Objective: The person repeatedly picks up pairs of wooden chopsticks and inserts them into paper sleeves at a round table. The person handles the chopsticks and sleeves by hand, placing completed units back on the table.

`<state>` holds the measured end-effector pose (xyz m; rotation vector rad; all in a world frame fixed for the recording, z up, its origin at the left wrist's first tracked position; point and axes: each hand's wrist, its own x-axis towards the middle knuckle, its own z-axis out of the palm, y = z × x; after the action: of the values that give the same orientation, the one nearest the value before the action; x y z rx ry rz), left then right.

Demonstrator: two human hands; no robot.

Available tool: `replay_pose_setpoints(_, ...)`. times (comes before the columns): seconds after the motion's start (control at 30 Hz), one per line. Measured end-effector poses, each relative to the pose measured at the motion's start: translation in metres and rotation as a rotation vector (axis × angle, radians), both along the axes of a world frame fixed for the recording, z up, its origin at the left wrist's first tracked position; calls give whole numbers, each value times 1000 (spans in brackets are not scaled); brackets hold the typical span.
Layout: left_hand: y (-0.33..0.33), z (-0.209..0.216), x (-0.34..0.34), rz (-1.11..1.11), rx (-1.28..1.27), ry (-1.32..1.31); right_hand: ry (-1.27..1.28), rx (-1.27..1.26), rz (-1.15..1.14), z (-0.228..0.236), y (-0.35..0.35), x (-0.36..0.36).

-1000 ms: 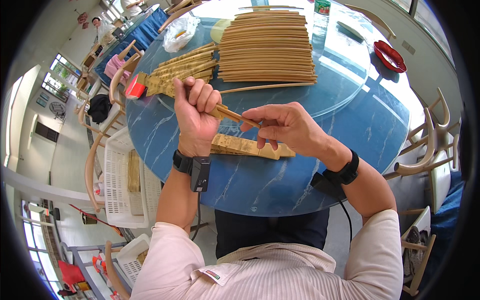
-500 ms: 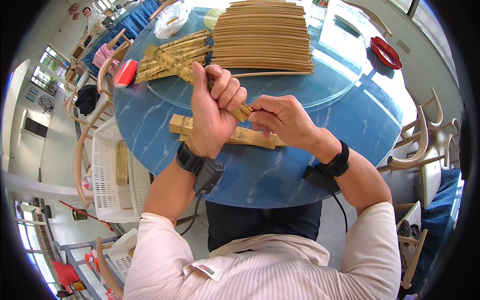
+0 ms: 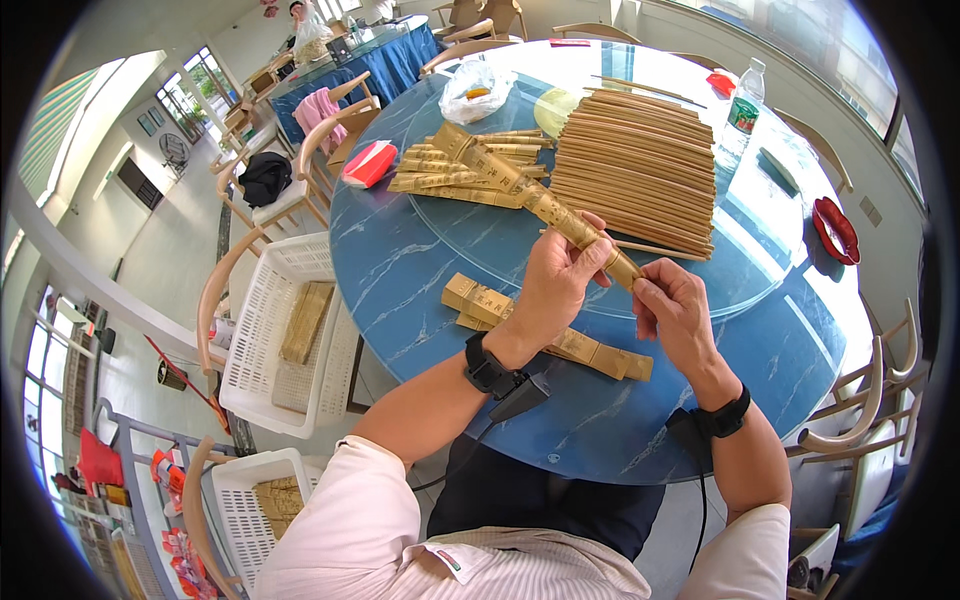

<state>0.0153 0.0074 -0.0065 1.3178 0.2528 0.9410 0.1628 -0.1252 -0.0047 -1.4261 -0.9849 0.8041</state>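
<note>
My left hand is closed around a long, narrow gold paper sleeve with dark printing, its thumb lying on top. The sleeve slants from far left to near right above the table. At its near end my right hand pinches the tip between thumb and fingers. Whether anything is inside the sleeve is hidden. Below my hands lies a small pile of flat gold sleeves, partly covered by my left wrist. Farther off, more gold sleeves are heaped left of a wide row of thin brown sticks.
The round blue marbled table carries a glass turntable. Around it are a plastic bag, a red-and-white packet, a water bottle and a red dish. White baskets with gold bundles stand at the left, near wooden chairs.
The view has shifted, so the table sits farther right. My left hand has turned from a fist to a thumb-on-top grip, and more of the sleeve shows. My right hand remains at its near end.
</note>
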Motion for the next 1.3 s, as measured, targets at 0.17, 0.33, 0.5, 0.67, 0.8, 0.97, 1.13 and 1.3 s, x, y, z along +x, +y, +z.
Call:
replay_pose_setpoints(0.17,18,0,-6,13,29,25,-67,81,-64,-4,2,2)
replay_pose_setpoints(0.33,61,9,-18,98,-14,-35,-85,90,-75,-2,3,4)
replay_pose_setpoints(0.5,117,2,-43,126,-337,218,-141,74,-68,0,2,4)
replay_pose_setpoints(0.67,83,4,-34,73,-237,258,-176,49,-66,-4,2,6)
replay_pose_setpoints(0.8,85,-1,-28,371,374,489,-241,50,-108,-2,2,8)
replay_pose_setpoints(0.97,141,-37,-33,609,1080,639,-391,19,-152,-6,2,13)
replay_pose_setpoints(1.13,135,-30,-32,519,1051,788,-501,1,-143,-6,3,18)
replay_pose_setpoints(1.3,128,-19,-38,532,917,854,-603,-51,-99,-5,3,19)
